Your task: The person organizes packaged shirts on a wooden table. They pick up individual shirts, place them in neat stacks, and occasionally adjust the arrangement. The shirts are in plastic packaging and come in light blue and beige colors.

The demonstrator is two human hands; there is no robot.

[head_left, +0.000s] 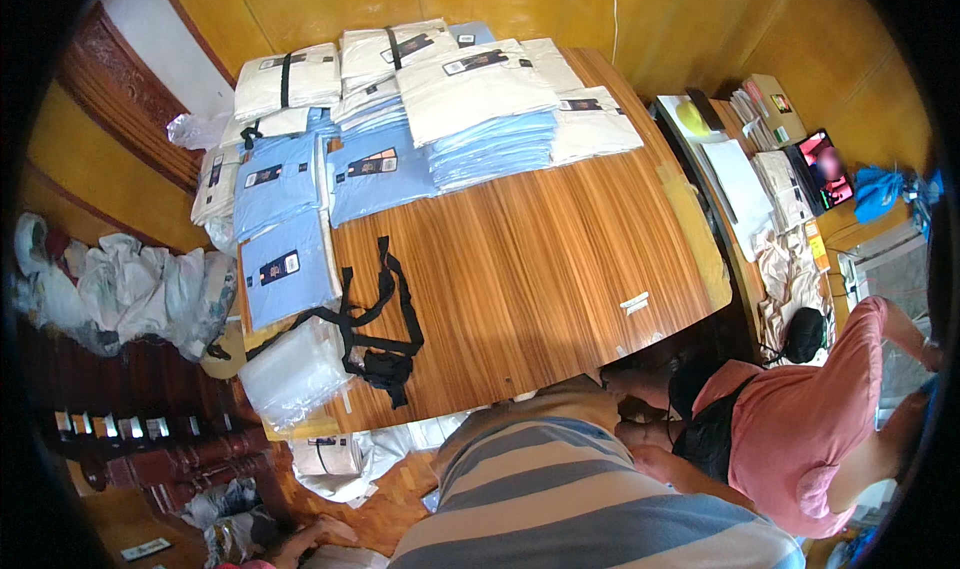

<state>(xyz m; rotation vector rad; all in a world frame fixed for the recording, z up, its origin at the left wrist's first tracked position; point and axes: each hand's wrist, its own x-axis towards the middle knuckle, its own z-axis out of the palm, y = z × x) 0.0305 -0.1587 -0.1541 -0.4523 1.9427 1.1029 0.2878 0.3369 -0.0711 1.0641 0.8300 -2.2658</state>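
Neither of my hands can be made out. My striped grey-and-white shirt (pixel 560 499) fills the lower middle, close to the near table edge. Along its right side runs a strip of bare skin (pixel 680 472); I cannot tell whose it is. Nearest on the wooden table (pixel 520 269) lie a tangle of black straps (pixel 385 314) and a stack of clear plastic bags (pixel 295 374). Behind them are bagged light-blue garments (pixel 290 274) with dark labels. Bagged white garments (pixel 478 89) rest on a blue pile (pixel 495 149), and black bands bind some of the other white stacks (pixel 288 81).
A person in a pink shirt (pixel 800 419) with a black bag bends at the right. Beyond, a side table holds papers (pixel 735 179), a screen (pixel 825 169) and beige cloth (pixel 785 279). White bundles (pixel 150 289) lie at left. A bare limb (pixel 320 534) shows at lower left.
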